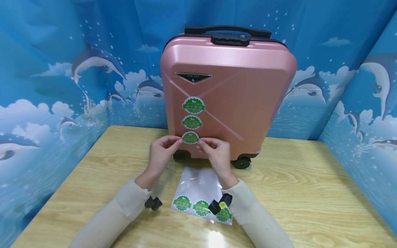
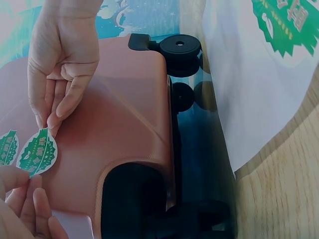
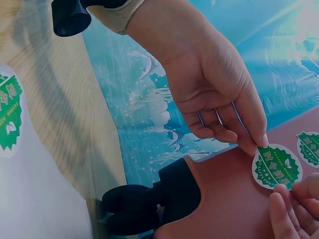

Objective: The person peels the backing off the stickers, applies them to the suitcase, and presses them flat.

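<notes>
A round green-and-white sticker (image 1: 190, 137) lies against the lower left of the pink suitcase (image 1: 229, 103). My left hand (image 1: 161, 151) pinches its left edge between thumb and index finger, and my right hand (image 1: 217, 153) pinches its right edge. In the left wrist view, the sticker (image 2: 37, 152) shows between both sets of fingertips. The right wrist view has the sticker (image 3: 276, 167) close over the suitcase's surface. Directly above it, two matching stickers, an upper one (image 1: 193, 105) and a middle one (image 1: 191, 122), line up in a column on the suitcase.
On the wooden table (image 1: 294, 193) below the suitcase lies a white sticker sheet (image 1: 198, 182) with green stickers along its near edge. The suitcase stands upright on black wheels (image 1: 241, 162), its black handle (image 1: 227, 30) on top. A blue dolphin-print curtain (image 1: 130, 44) surrounds the table.
</notes>
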`<state>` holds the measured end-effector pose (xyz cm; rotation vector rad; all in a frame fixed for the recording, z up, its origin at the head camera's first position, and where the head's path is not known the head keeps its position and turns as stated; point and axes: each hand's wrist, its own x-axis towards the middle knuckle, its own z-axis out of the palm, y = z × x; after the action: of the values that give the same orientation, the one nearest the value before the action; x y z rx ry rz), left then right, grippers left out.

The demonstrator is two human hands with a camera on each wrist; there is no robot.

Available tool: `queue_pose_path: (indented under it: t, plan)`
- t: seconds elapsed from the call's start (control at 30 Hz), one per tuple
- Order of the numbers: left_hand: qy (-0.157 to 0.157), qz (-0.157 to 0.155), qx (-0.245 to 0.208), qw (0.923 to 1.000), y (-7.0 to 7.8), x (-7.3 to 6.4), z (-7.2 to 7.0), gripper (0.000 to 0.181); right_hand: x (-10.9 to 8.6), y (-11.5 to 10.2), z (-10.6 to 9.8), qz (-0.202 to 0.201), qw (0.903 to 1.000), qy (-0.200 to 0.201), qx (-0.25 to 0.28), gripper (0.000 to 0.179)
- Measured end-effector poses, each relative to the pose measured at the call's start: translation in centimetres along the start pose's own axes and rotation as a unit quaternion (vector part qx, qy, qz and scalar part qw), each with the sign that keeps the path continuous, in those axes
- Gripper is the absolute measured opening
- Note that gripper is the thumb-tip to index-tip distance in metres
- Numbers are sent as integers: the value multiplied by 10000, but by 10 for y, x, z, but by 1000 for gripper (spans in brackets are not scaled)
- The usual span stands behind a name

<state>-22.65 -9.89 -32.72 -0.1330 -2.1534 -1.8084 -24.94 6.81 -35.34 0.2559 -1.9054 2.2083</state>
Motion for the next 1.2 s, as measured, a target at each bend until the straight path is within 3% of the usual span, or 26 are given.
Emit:
queue_pose_path:
  t: [0.53,1.2]
  plan:
    - [20,-208,94,9997,1,-1,0,16,0,1,0,-129,9999,21,-86,15]
    - [3,-171,131,9998,1,0,1,16,0,0,-1,-107,9998,29,-150,14]
